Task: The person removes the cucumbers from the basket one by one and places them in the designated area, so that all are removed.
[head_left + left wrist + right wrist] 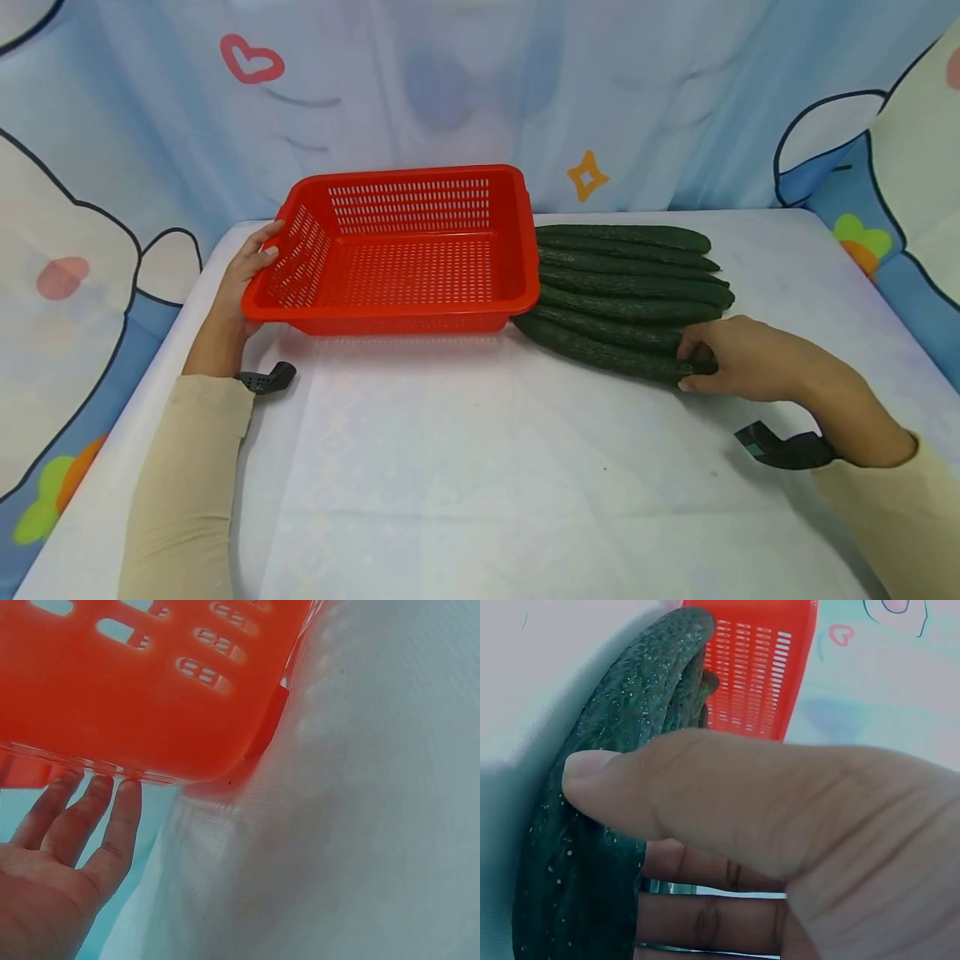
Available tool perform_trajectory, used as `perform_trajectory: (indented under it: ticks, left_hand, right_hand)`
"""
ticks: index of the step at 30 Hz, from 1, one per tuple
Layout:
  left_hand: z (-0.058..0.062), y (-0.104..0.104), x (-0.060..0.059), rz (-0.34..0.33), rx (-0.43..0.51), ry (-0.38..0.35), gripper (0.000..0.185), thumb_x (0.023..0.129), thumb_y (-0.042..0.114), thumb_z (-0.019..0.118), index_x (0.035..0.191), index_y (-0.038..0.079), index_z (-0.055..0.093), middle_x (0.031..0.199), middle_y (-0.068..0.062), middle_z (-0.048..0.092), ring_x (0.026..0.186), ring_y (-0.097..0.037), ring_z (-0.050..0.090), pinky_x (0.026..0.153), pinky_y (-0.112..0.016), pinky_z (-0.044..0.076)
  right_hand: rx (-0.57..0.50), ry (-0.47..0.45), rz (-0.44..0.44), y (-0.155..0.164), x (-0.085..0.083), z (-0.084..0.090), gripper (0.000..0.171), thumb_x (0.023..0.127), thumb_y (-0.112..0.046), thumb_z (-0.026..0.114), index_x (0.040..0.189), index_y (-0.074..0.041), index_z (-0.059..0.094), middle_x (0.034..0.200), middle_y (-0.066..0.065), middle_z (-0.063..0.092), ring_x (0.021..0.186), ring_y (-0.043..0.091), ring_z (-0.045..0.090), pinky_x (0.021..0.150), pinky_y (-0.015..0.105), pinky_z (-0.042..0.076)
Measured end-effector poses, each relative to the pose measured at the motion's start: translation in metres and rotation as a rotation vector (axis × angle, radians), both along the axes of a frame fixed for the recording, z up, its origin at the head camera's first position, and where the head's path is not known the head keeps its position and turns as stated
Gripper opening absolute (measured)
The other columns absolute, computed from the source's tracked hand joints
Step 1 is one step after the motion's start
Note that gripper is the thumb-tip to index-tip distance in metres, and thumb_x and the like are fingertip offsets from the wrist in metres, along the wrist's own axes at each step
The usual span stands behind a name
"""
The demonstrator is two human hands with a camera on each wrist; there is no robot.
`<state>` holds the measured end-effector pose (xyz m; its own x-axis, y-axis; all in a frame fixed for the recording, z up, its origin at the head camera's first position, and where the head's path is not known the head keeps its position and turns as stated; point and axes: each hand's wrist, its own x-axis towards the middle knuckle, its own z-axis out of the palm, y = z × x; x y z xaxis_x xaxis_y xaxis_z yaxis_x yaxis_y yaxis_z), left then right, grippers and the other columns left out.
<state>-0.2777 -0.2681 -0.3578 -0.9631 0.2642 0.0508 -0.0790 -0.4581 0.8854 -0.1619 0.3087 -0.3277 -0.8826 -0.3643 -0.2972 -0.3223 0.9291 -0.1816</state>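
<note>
An empty red slotted basket (390, 310) stands on the white-covered table (480, 467). My left hand (255, 260) holds its left rim, thumb on top and straight fingers (112, 825) under the lip of the basket (135, 690). To the right of the basket lie several long dark green cucumbers (630, 283), side by side. My right hand (693, 367) grips the right end of the nearest cucumber (600, 354). In the right wrist view my thumb (667, 787) presses on that cucumber (592, 825), fingers curled beneath, and the basket (750, 667) shows behind.
A cartoon-printed blue and white backdrop (480, 92) surrounds the table on the back and both sides. Black wrist-camera straps (787, 450) sit on both forearms. Bare white cloth stretches in front of the basket and cucumbers.
</note>
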Motion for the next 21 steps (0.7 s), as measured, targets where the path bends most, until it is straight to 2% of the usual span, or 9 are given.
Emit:
perform_trajectory:
  ticks: [7, 11, 16, 21]
  left_hand:
    - [0.002, 0.003, -0.003, -0.002, -0.031, 0.018, 0.049, 0.095, 0.011, 0.043, 0.142, 0.021, 0.032, 0.141, -0.009, 0.032, 0.114, -0.024, 0.048, 0.084, -0.036, 0.05]
    - [0.003, 0.006, -0.005, 0.027, -0.079, -0.011, 0.049, 0.094, 0.014, 0.048, 0.141, 0.022, 0.035, 0.14, -0.007, 0.033, 0.112, -0.023, 0.05, 0.083, -0.034, 0.052]
    - [0.008, 0.004, -0.005, 0.08, -0.211, -0.05, 0.049, 0.091, 0.024, 0.056, 0.138, 0.027, 0.041, 0.137, -0.003, 0.035, 0.111, -0.021, 0.049, 0.079, -0.03, 0.055]
    - [0.016, -0.005, -0.002, 0.138, -0.349, -0.028, 0.048, 0.089, 0.037, 0.055, 0.136, 0.028, 0.045, 0.138, -0.002, 0.039, 0.114, -0.022, 0.049, 0.075, -0.027, 0.056]
  right_hand:
    - [0.031, 0.029, -0.008, 0.001, 0.001, 0.005, 0.04, 0.073, -0.038, 0.074, 0.1, -0.01, 0.063, 0.083, -0.003, 0.063, 0.072, 0.01, 0.056, 0.058, 0.029, 0.048]
    - [0.052, 0.036, -0.019, 0.001, 0.003, 0.01, 0.039, 0.076, -0.039, 0.071, 0.1, -0.01, 0.062, 0.077, -0.006, 0.062, 0.066, 0.007, 0.054, 0.055, 0.027, 0.045]
    - [0.049, 0.071, -0.049, 0.0, 0.009, 0.017, 0.033, 0.082, -0.039, 0.065, 0.099, -0.011, 0.062, 0.077, -0.006, 0.065, 0.062, 0.005, 0.054, 0.052, 0.026, 0.043]
    - [0.045, 0.117, -0.041, -0.006, 0.01, 0.025, 0.034, 0.083, -0.04, 0.063, 0.1, -0.01, 0.062, 0.08, -0.004, 0.067, 0.064, 0.006, 0.058, 0.054, 0.029, 0.047]
